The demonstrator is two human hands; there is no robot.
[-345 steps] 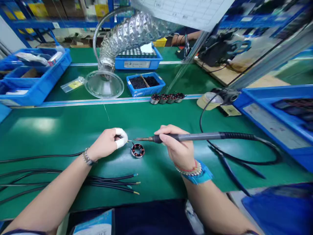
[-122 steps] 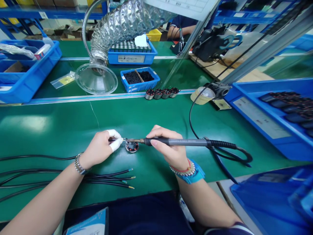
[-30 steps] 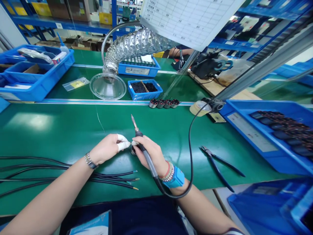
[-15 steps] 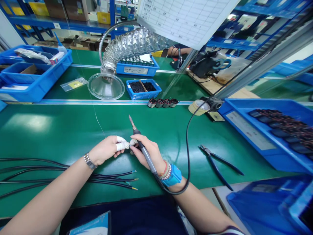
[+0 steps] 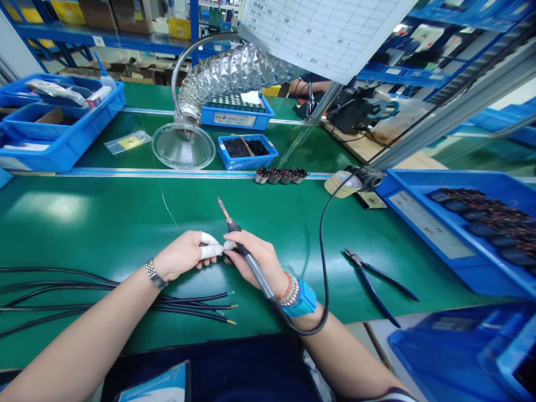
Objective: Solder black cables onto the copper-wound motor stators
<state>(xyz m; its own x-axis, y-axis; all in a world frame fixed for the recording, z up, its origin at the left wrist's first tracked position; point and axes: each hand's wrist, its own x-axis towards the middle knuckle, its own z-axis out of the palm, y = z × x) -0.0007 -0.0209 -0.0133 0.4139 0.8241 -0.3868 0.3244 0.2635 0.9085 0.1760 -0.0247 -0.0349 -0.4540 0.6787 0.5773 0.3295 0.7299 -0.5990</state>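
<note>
My right hand [image 5: 255, 259] is closed around a soldering iron [image 5: 255, 271], its bare tip pointing up and away over the table. Its thumb and a white-covered fingertip also pinch at a small round metal part [image 5: 227, 259], mostly hidden beneath. My left hand [image 5: 190, 254], with white covers on thumb and forefinger, is closed, its fingertips meeting those of the right hand. A thin solder wire [image 5: 165, 202] hangs from above and runs into the left hand. Whatever tiny piece lies between the fingertips is too small to make out.
Black cables [image 5: 188, 301] with stripped ends lie under my left forearm. Cutting pliers [image 5: 368, 279] rest at right, beside a blue bin [image 5: 427, 223] of parts. Several round metal parts [image 5: 275, 176] line the table's back strip. A clear fume hood [image 5: 183, 148] hangs behind.
The fingertips of both hands have drawn closer together over the small part. The soldering iron's tip has shifted slightly left, and the view has moved a little.
</note>
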